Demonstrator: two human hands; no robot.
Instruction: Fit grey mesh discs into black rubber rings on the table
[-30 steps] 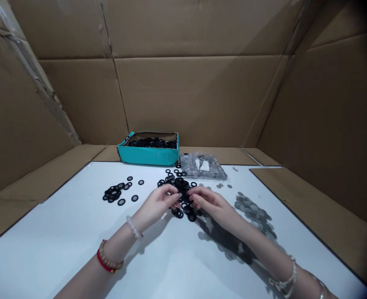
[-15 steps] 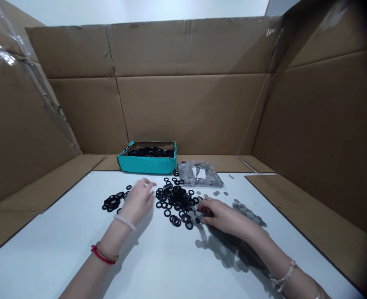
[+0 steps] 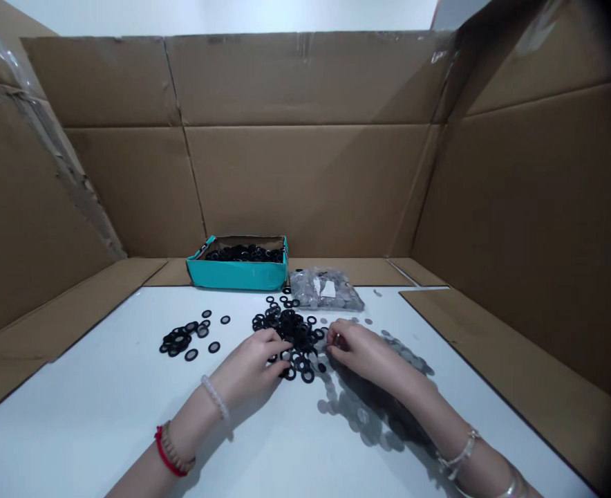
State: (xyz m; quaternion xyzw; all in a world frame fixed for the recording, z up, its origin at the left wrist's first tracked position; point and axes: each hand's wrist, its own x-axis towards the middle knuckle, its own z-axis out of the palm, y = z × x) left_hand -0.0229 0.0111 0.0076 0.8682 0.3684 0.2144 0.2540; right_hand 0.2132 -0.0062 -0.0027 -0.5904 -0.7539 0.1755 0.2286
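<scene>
White table (image 3: 103, 415): teal box (image 3: 238, 275) of rings at 12 o'clock, disc bag (image 3: 326, 290) at 1. Black ring heap (image 3: 292, 328) centre, plenty remaining; small side pile (image 3: 178, 339) at 10 looks done. Rings lie flat, round, no long axis. L hand (image 3: 251, 363) curled, fingertips on heap; R hand (image 3: 362, 349) pinched at heap's 3. Can't tell what either holds.

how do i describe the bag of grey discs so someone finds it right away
Find the teal box at the far edge of the white table, against the cardboard wall. To its right lies a clear plastic bag packed with grey discs. Unlike the loose grey discs and black rings spread in front of it, it is wrapped in shiny film with a white label.
</scene>
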